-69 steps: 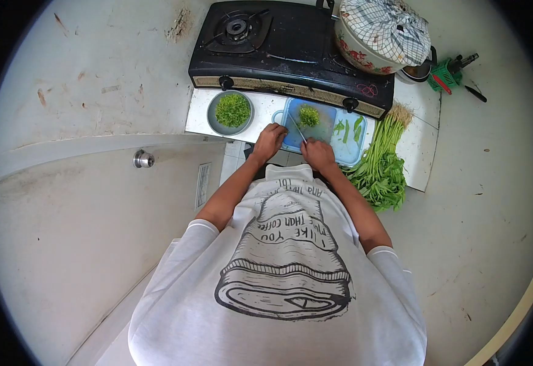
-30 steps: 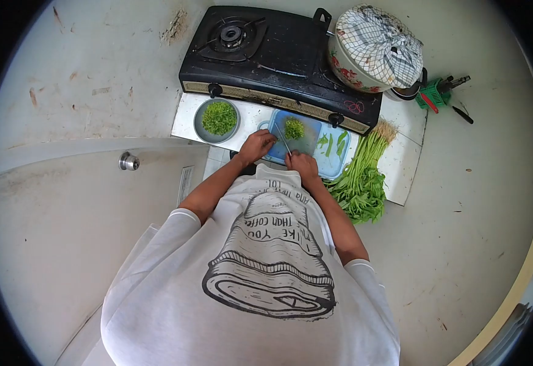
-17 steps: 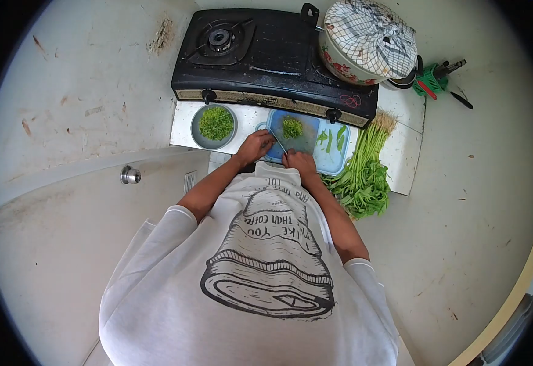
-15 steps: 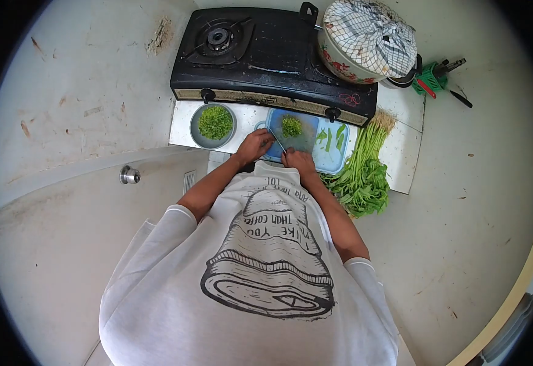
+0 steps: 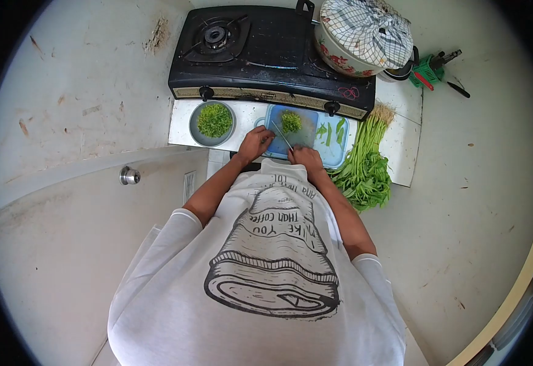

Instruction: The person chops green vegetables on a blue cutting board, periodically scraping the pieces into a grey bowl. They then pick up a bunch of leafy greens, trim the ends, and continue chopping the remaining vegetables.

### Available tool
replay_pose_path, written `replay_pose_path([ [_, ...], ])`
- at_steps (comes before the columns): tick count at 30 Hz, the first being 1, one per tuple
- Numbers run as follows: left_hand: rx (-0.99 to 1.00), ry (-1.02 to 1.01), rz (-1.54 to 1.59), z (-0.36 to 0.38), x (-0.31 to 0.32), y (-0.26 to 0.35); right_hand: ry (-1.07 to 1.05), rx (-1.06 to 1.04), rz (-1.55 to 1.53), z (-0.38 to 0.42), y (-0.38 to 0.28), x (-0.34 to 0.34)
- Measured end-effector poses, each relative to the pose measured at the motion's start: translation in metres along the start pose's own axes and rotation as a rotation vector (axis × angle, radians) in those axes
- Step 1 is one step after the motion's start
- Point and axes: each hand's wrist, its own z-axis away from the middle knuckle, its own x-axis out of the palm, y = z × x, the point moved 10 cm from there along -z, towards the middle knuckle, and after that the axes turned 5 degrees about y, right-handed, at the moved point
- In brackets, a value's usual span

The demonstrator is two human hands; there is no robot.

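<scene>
My right hand (image 5: pixel 306 158) is closed around the handle of a knife (image 5: pixel 282 135), whose thin blade slants up and left over the blue cutting board (image 5: pixel 303 139). At the board's left edge is my left hand (image 5: pixel 256 144), its fingers curled together near the blade; whatever they may hold is hidden. Beyond the blade lies a small heap of chopped greens (image 5: pixel 291 122). A few loose green leaves (image 5: pixel 329 134) rest on the right part of the board. To the left, a grey bowl (image 5: pixel 232 129) contains more finely chopped greens (image 5: pixel 214 120).
A large bunch of long-stemmed leafy greens (image 5: pixel 367 160) lies right of the board. Behind stands a black two-burner stove (image 5: pixel 272 46), with a cloth-covered pot (image 5: pixel 347 61) on its right side. A green basket (image 5: pixel 426 72) with utensils is at the far right.
The knife and my right hand have shifted slightly right, away from the left hand. The left hand stays near the board's left edge, and the whole view has moved a little.
</scene>
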Motion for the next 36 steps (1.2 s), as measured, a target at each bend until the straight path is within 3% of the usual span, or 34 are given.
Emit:
replay_pose_path([
  [15,0.004,-0.038,0.034,-0.001,-0.004,0.004,-0.017,0.051,0.046,-0.003,-0.02,0.008],
  [24,0.071,0.065,0.016,0.001,-0.008,0.006,0.003,0.096,0.068,-0.007,-0.015,0.015],
  [27,-0.018,0.036,0.021,0.0,-0.002,-0.002,0.041,0.114,0.051,-0.005,-0.01,0.013],
  [36,-0.035,0.044,0.011,-0.002,0.002,-0.007,0.081,0.041,0.057,-0.006,-0.023,0.006],
])
